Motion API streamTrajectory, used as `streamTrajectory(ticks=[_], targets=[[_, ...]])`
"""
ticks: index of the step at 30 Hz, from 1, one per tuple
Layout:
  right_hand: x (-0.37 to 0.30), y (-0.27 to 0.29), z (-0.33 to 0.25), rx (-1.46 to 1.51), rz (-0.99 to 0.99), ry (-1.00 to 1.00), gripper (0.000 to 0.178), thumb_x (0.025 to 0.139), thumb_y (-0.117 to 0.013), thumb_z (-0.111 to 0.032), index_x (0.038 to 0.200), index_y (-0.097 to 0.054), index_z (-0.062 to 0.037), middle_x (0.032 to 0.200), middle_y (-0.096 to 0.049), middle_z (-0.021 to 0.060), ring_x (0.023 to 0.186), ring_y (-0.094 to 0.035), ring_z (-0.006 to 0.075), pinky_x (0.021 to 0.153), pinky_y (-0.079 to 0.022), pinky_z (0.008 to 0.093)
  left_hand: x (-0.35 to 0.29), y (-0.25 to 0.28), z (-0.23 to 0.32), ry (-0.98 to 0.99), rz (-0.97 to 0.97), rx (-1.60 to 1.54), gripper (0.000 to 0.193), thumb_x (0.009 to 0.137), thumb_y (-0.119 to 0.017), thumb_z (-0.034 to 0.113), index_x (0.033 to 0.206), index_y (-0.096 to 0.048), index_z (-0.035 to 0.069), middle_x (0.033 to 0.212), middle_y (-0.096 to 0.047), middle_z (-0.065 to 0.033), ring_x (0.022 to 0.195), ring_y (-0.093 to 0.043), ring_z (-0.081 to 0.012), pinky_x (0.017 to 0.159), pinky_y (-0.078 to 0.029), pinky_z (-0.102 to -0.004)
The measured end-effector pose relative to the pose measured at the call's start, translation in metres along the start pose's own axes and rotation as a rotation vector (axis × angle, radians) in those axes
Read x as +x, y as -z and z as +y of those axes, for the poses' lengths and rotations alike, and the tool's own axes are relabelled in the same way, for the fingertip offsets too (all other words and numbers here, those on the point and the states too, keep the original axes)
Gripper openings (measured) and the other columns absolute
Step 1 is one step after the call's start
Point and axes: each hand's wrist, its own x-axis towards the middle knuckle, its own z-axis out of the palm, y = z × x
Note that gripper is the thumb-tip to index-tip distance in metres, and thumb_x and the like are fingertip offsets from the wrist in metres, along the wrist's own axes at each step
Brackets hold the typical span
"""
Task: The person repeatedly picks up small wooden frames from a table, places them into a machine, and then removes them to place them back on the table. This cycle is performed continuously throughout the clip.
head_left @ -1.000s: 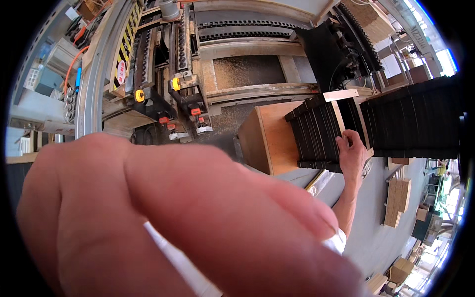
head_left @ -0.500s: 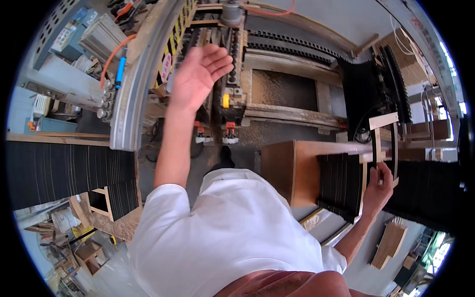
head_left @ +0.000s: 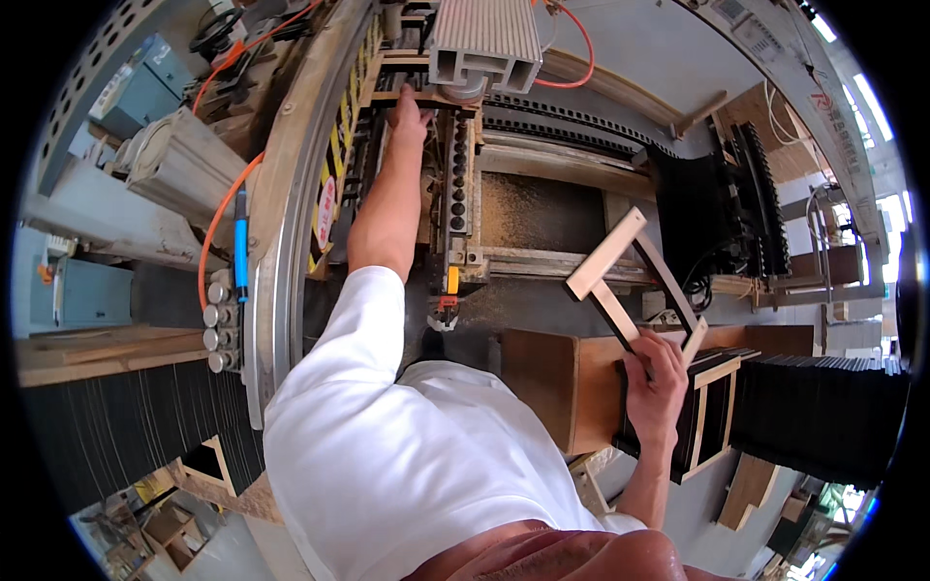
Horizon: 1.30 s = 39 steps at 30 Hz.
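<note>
Wooden frame (head_left: 608, 254) tilted in air, right hand (head_left: 657, 387) closed round its near end, close to frame stack (head_left: 718, 372). Left hand (head_left: 409, 112) stretches over machine (head_left: 459, 189); cannot tell its grip. Orange hose (head_left: 221, 211) hangs left of machine.

The wooden frame (head_left: 607, 254) in my right hand (head_left: 654, 382) catches fairly bright, even light, and its pale top bar looks sharp. Far to the right of the frame, windows (head_left: 864, 97) glare, burnt out to white near the lens edge. Below and left of the frame, my white shirt (head_left: 417, 465) shines, with soft grey shading in its folds. Below and right of it, the black stack (head_left: 819, 421) swallows most detail. Well left of the frame, the metal rail (head_left: 276, 320) bows toward the black fisheye rim.
</note>
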Motion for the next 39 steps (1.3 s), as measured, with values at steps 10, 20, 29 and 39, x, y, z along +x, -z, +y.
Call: streamTrajectory(ticks=[10,20,29,39], targets=[[0.121,-0.093,-0.007,0.065,-0.126,0.386,0.018,0.073,-0.068,0.001,0.089,-0.063,-0.0061,0.092,-0.066,0.0076,0.087,-0.060,0.0302,0.077,-0.049,0.0377,-0.112,0.070,-0.044,0.037,-0.130,-0.113,0.049,0.091,-0.065,0.023,0.130,-0.046,-0.001,0.120,-0.051,-0.0178,0.112,-0.052,-0.0324,0.084,-0.057,-0.0425],[0.220,-0.270,-0.035,0.145,-0.247,0.820,0.023,0.074,-0.070,-0.009,0.094,-0.060,-0.0098,0.088,-0.066,0.0082,0.088,-0.060,0.0313,0.078,-0.048,0.0417,-0.203,0.131,-0.048,-0.009,-0.486,-0.216,0.028,0.085,-0.053,0.002,0.112,-0.058,0.004,0.104,-0.063,-0.0090,0.100,-0.060,-0.0246,0.093,-0.047,-0.0428],[0.238,-0.300,-0.036,0.251,-0.284,0.751,0.019,0.072,-0.070,-0.006,0.087,-0.058,-0.0063,0.079,-0.066,0.0127,0.083,-0.062,0.0336,0.078,-0.049,0.0448,-0.230,0.133,-0.063,-0.115,-0.171,-0.119,0.022,0.098,-0.055,0.016,0.116,-0.053,0.005,0.117,-0.058,-0.0105,0.108,-0.057,-0.0232,0.099,-0.044,-0.0398],[0.281,-0.353,-0.064,-0.024,-0.310,0.798,0.023,0.076,-0.070,-0.014,0.094,-0.058,-0.0063,0.085,-0.068,0.0141,0.094,-0.061,0.0327,0.083,-0.044,0.0449,-0.399,0.249,-0.059,-0.141,-0.152,0.005,0.035,0.100,-0.046,0.011,0.133,-0.044,0.002,0.130,-0.054,-0.0141,0.120,-0.054,-0.0275,0.102,-0.045,-0.0420]])
